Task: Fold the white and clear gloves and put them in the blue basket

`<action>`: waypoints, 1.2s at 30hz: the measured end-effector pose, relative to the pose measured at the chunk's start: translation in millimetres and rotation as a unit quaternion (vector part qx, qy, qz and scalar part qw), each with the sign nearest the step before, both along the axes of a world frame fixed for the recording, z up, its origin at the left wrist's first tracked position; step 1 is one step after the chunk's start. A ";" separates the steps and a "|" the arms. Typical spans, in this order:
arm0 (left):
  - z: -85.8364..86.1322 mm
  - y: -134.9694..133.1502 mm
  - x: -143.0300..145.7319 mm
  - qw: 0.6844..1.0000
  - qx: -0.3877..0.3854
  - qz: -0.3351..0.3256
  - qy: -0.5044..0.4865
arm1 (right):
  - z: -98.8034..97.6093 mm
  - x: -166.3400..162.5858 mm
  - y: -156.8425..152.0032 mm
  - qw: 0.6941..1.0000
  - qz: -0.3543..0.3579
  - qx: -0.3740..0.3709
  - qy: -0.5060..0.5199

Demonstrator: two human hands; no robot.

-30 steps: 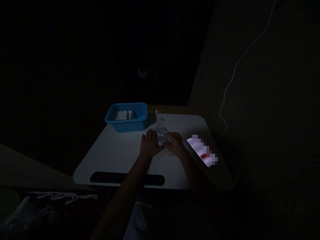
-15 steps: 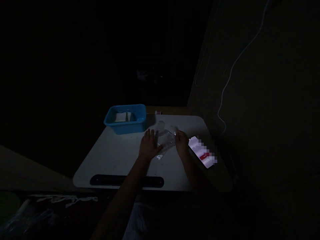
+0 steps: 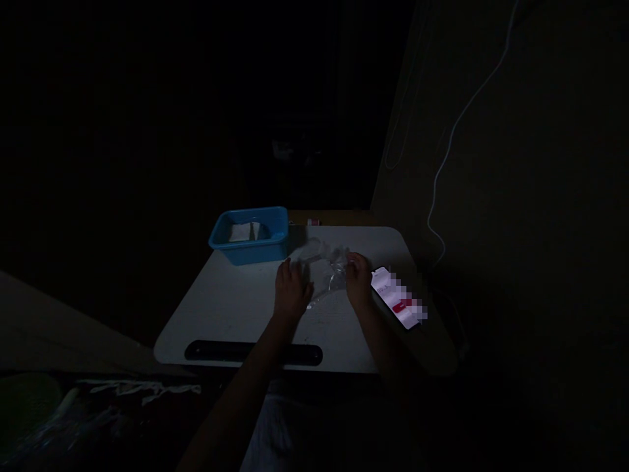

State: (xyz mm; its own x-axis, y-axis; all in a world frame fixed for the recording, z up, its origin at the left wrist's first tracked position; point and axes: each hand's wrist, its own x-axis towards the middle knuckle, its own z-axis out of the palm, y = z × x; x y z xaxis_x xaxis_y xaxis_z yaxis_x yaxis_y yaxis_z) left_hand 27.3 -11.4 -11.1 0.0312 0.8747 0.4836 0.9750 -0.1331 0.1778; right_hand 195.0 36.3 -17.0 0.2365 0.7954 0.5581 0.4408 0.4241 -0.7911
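Observation:
A thin, clear plastic bag (image 3: 337, 278) lies crumpled over the white tabletop between my two hands. At its left side, my left hand (image 3: 291, 292) has bent fingers closed on the edge of the plastic. My right hand (image 3: 358, 280) pinches the opposite side, its thumb and fingers drawn together. The dim light blurs the bag's outline, and I cannot make out anything inside it.
A blue plastic basket (image 3: 253, 252) with pale packets (image 3: 243, 232) in it stands at the table's back left. Right of my right hand lies a lit phone (image 3: 393, 295). A black slot (image 3: 221, 351) runs along the front edge of the white table (image 3: 216, 308). A white cable (image 3: 445, 154) hangs at right.
My left hand has gone from lying spread on the bag to curled fingers at its edge. The plastic has shifted and crumpled between my hands; my right hand keeps its grip.

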 end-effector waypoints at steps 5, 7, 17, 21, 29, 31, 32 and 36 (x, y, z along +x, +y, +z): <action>8.6 -3.3 1.3 0.997 -0.061 -0.007 0.038 | 19.5 -7.1 -30.8 0.971 0.101 0.091 -0.196; 8.1 0.0 1.3 0.995 -0.075 -0.053 0.037 | 22.8 -16.5 -41.1 0.940 0.186 0.108 -0.266; 0.2 -13.5 8.8 0.986 -0.114 0.081 0.095 | 10.7 -29.6 -27.9 0.927 0.123 -0.019 -0.354; -4.3 -20.1 11.7 0.980 -0.113 0.125 0.106 | 7.9 -30.3 -22.6 0.921 0.114 -0.022 -0.371; 1.5 -13.1 9.0 0.977 -0.147 0.127 0.088 | 11.7 -31.0 -42.5 0.894 0.132 0.002 -0.428; 4.6 -10.8 8.7 0.977 -0.156 0.123 0.083 | 13.5 -27.4 -54.5 0.884 0.146 0.016 -0.445; 6.1 -9.9 9.0 0.976 -0.158 0.123 0.082 | 14.7 -24.6 -60.8 0.880 0.146 0.020 -0.451; 10.4 -9.1 12.1 0.976 -0.153 0.132 0.083 | 19.3 -3.9 -83.9 0.878 0.055 -0.001 -0.475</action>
State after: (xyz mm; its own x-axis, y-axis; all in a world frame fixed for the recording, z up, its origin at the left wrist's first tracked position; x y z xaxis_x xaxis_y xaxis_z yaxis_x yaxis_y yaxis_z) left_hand 39.4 -20.5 -0.7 -0.1600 0.9652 0.2067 0.9868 0.1621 0.0067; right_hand 191.1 -47.5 2.4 -0.4140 0.7854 0.4602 0.8585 0.5050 -0.0896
